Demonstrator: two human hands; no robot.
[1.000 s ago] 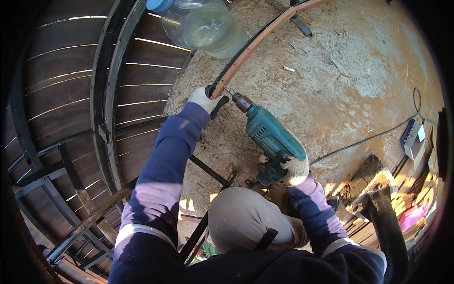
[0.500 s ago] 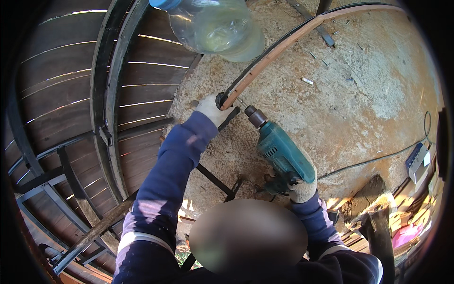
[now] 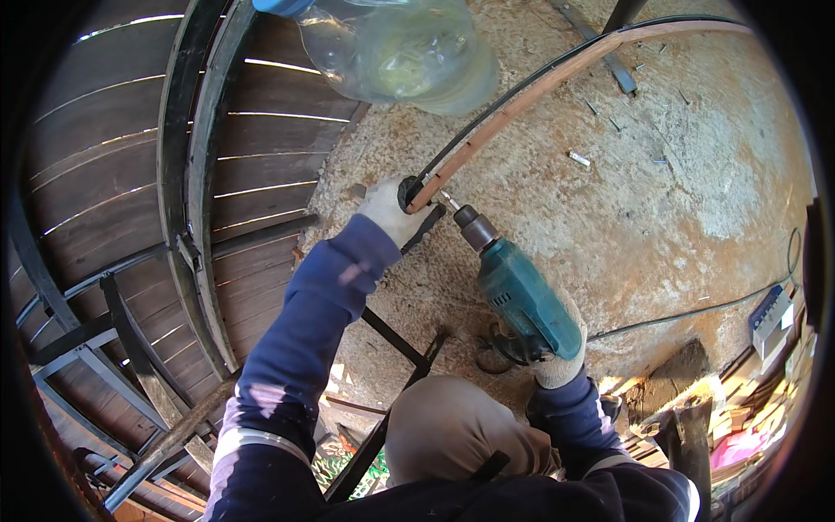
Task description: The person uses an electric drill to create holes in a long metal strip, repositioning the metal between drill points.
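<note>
My left hand [image 3: 389, 209], in a white glove, is closed around the near end of a long wooden strip [image 3: 507, 115] with a black strip along its edge. A dark bar juts out beneath the fingers. My right hand [image 3: 564, 370], also gloved, grips the handle of a teal power drill [image 3: 524, 291]. The drill points up and to the left. Its silver bit [image 3: 449, 200] is beside the strip's end, close to my left fingers; whether it touches the wood I cannot tell.
A large clear plastic bottle [image 3: 404, 56] stands at the top. Several loose screws or nails and a small white cylinder [image 3: 579, 158] lie on the rough concrete floor [image 3: 696, 200]. A power cord [image 3: 678, 318] runs right, near a grey box [image 3: 771, 326]. Slatted boards [image 3: 270, 135] rise at left.
The drill has drawn slightly back and down, and more of its bit shows. My left hand keeps its hold on the strip. The whole view has shifted a little.
</note>
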